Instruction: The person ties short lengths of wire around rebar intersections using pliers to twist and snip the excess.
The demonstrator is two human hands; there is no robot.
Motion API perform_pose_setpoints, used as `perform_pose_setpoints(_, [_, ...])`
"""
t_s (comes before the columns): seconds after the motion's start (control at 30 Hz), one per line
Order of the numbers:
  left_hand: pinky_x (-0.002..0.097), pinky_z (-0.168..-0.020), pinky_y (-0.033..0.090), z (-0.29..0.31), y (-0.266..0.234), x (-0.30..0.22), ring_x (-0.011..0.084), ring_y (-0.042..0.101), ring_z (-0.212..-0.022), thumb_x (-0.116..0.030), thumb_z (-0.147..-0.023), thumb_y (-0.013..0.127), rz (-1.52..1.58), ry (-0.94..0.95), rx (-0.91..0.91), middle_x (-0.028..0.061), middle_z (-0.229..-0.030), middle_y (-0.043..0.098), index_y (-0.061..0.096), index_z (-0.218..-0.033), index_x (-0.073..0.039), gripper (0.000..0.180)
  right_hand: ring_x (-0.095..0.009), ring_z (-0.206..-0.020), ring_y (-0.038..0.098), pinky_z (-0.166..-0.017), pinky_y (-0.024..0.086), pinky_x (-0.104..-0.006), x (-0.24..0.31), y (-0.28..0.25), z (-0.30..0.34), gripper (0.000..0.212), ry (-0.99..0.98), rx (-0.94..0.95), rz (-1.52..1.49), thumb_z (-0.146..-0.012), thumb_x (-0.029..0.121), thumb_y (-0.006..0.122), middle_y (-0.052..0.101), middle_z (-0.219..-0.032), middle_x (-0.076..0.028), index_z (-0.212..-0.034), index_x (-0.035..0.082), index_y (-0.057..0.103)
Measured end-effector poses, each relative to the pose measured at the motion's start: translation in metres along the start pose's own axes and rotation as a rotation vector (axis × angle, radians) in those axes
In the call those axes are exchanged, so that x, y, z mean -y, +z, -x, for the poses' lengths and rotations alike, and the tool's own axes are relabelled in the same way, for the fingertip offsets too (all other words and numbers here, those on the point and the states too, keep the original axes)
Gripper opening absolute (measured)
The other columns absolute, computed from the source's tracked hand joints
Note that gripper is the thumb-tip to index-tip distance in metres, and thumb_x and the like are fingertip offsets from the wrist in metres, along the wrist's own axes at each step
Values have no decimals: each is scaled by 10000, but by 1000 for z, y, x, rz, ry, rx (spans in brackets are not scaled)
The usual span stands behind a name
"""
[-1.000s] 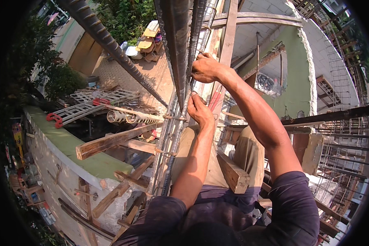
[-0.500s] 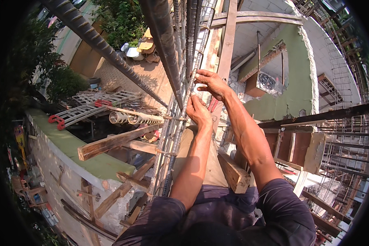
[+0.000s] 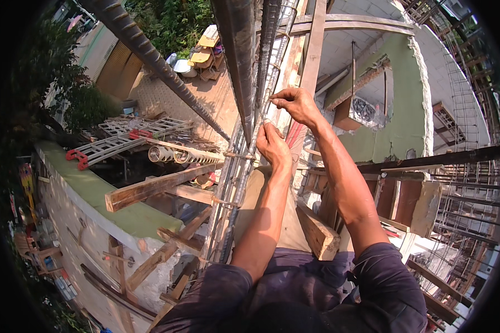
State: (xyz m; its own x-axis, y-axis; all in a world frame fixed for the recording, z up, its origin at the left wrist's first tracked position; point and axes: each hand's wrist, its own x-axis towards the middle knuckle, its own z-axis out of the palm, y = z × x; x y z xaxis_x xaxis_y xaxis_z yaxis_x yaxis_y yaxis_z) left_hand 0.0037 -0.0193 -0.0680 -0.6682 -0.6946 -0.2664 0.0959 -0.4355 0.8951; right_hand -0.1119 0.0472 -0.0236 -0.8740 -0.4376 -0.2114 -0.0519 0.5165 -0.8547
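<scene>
"Left hand [image 3: 273, 145], where?"
"Beside the upright bundle of ribbed grey steel bars [image 3: 243, 83], straight ahead; fingers narrowed, can't tell on what."
"Edges?"
"Open air leftward, above the brown paved yard [image 3: 214, 94]; long brown wooden plank [image 3: 314, 44] rightward."
"Right hand [image 3: 299, 106]?"
"Farther forward, wrist bent, fingertips pinched; contents unclear."

Just left of the left hand [image 3: 273, 149], the steel bars [image 3: 240, 66] look dark and ribbed, with a dull metallic sheen. Above the right hand [image 3: 295, 105] I see a dry, matt wooden plank [image 3: 315, 44]; to that hand's right, a flat-painted green wall [image 3: 404, 100] with a rough, crumbly edge. Below both, coarse timber [image 3: 318, 232].
</scene>
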Motion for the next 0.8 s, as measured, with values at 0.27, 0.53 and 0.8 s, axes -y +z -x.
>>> perform_pose_setpoints(0.27, [231,-453,297,-3,5,5,67,410,-501,-273,-997,513,-36,-15,5,-27,-608,461,491,-730,-105,316,-125,-835,668,-733,536,-327,-11,6,-37,213,159,67,-318,-912,170,674,707,-919,-9,-1111,99,704])
perform_pose_setpoints(0.53, [239,-457,296,-5,2,6,65,399,-501,-296,-1002,517,-6,0,1,-34,-605,447,483,-713,-108,347,-120,-938,620,-776,559,-324,-6,20,-29,314,103,99,-653,-952,118,551,617,-1054,-10,-1258,120,622])
perform_pose_setpoints(0.8, [234,-462,288,-1,0,4,61,389,-506,-302,-1001,528,29,-4,-4,-35,-602,445,481,-708,-105,357,-229,-1080,631,-883,530,-377,-17,3,-15,315,-168,88,-166,-888,214,717,610,-1253,-83,-1155,53,670])
